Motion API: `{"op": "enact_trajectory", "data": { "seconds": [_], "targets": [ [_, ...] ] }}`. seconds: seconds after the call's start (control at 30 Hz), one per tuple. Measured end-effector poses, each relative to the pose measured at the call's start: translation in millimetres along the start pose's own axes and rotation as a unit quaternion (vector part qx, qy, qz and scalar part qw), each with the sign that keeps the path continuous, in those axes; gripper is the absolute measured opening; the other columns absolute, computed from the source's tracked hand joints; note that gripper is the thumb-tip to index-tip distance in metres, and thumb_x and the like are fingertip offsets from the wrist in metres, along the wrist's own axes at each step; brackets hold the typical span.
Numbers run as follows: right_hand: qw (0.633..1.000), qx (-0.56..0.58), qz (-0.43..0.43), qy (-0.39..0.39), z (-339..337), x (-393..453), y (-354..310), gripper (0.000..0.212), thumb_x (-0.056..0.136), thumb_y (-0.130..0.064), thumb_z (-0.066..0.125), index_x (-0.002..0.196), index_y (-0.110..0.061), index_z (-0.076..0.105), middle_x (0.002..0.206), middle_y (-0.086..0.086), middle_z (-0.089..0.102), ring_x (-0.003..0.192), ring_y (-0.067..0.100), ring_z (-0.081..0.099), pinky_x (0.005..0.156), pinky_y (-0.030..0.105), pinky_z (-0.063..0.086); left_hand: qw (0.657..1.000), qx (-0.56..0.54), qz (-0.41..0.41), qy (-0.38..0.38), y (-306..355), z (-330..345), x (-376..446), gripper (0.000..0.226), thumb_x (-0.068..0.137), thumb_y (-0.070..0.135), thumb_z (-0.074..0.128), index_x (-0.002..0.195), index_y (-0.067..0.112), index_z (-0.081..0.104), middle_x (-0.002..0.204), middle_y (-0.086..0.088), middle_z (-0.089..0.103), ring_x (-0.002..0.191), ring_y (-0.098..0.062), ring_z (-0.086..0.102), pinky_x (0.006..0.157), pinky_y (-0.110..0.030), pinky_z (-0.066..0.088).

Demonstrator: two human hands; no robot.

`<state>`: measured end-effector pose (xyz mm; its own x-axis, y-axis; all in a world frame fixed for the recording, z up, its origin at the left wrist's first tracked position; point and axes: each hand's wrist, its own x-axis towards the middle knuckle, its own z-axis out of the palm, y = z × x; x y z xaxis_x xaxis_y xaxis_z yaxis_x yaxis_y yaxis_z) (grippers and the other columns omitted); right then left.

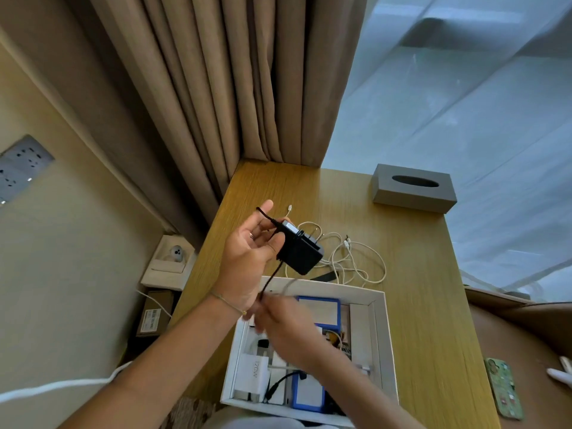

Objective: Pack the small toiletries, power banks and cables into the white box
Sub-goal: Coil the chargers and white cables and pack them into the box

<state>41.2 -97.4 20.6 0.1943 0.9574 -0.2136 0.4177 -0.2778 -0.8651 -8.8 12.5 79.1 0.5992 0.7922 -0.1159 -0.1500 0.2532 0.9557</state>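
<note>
My left hand (249, 258) holds a black power adapter (301, 250) up above the wooden table (427, 305). Its thin black cord (272, 277) hangs down to my right hand (284, 320), which is blurred and pinches the cord over the white box (382, 335). The box lies open near the table's front edge and holds a white 120W charger (252, 376), blue-edged power banks (318, 311) and a black cable. Loose white cables (349, 258) lie tangled on the table behind the box.
A grey tissue box (413, 188) stands at the table's far right. A patterned phone case (503, 388) lies at the right edge. Beige curtains (216, 88) hang behind, with a window to the right. A white cable (62, 385) trails at the lower left.
</note>
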Motion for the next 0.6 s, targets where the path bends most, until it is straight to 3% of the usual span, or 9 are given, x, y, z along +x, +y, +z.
{"op": "enact_trajectory", "data": {
  "seconds": [0.1, 0.23, 0.33, 0.43, 0.53, 0.6],
  "targets": [
    [0.994, -0.085, -0.053, -0.043, -5.6, -11.4, -24.3, 0.036, 0.108, -0.037, 0.035, 0.098, -0.016, 0.061, 0.08, 0.008, 0.066, 0.068, 0.022, 0.061, 0.067, 0.041, 0.051, 0.979, 0.194, 0.065, 0.004, -3.4, -9.1, 4.5, 0.066, 0.088, -0.01, 0.064, 0.143, 0.023, 0.051, 0.117, -0.001, 0.07, 0.112, -0.01, 0.065, 0.1, -0.024, 0.051],
    [0.995, -0.086, -0.043, 0.001, -65.4, -18.6, -36.5, 0.03, 0.105, -0.038, 0.046, 0.079, -0.03, 0.057, 0.067, -0.004, 0.06, 0.053, 0.003, 0.05, 0.054, 0.021, 0.043, 0.961, 0.26, 0.042, -0.083, -2.5, -35.6, 4.0, 0.066, 0.087, -0.012, 0.064, 0.141, 0.024, 0.052, 0.113, -0.005, 0.071, 0.112, -0.017, 0.065, 0.104, -0.037, 0.052],
    [0.993, -0.075, -0.062, 0.072, -111.9, -13.6, -22.3, 0.025, 0.1, -0.035, 0.053, 0.077, -0.034, 0.06, 0.062, -0.005, 0.058, 0.052, 0.008, 0.051, 0.054, 0.019, 0.041, 0.967, 0.197, -0.004, -0.159, 2.8, -50.3, -2.8, 0.062, 0.085, -0.002, 0.068, 0.142, 0.018, 0.052, 0.116, -0.016, 0.069, 0.109, -0.022, 0.064, 0.104, -0.044, 0.051],
    [0.992, -0.004, -0.052, 0.118, -120.1, 2.9, 3.4, 0.024, 0.101, -0.024, 0.058, 0.079, -0.029, 0.066, 0.068, 0.008, 0.06, 0.063, 0.029, 0.052, 0.061, 0.035, 0.041, 0.975, 0.066, -0.039, -0.207, 6.5, -48.7, -7.7, 0.065, 0.081, 0.005, 0.068, 0.143, 0.013, 0.053, 0.114, -0.016, 0.069, 0.109, -0.027, 0.063, 0.099, -0.043, 0.054],
    [0.982, 0.116, 0.004, 0.151, -89.6, 13.4, 16.8, 0.028, 0.102, -0.013, 0.056, 0.077, -0.023, 0.064, 0.072, 0.003, 0.06, 0.068, 0.022, 0.053, 0.066, 0.039, 0.045, 0.974, -0.086, -0.059, -0.2, 14.6, -36.7, -6.7, 0.065, 0.08, 0.007, 0.068, 0.143, 0.012, 0.052, 0.116, -0.013, 0.068, 0.108, -0.026, 0.065, 0.085, -0.034, 0.058],
    [0.974, 0.166, 0.052, 0.147, -55.8, 9.4, 20.4, 0.028, 0.103, -0.013, 0.051, 0.079, -0.019, 0.063, 0.069, -0.008, 0.061, 0.065, 0.012, 0.053, 0.06, 0.024, 0.047, 0.974, -0.158, -0.055, -0.155, 17.0, -29.3, -1.8, 0.067, 0.079, 0.009, 0.069, 0.143, 0.011, 0.051, 0.121, -0.012, 0.068, 0.111, -0.025, 0.067, 0.081, -0.031, 0.059]
  ]
}}
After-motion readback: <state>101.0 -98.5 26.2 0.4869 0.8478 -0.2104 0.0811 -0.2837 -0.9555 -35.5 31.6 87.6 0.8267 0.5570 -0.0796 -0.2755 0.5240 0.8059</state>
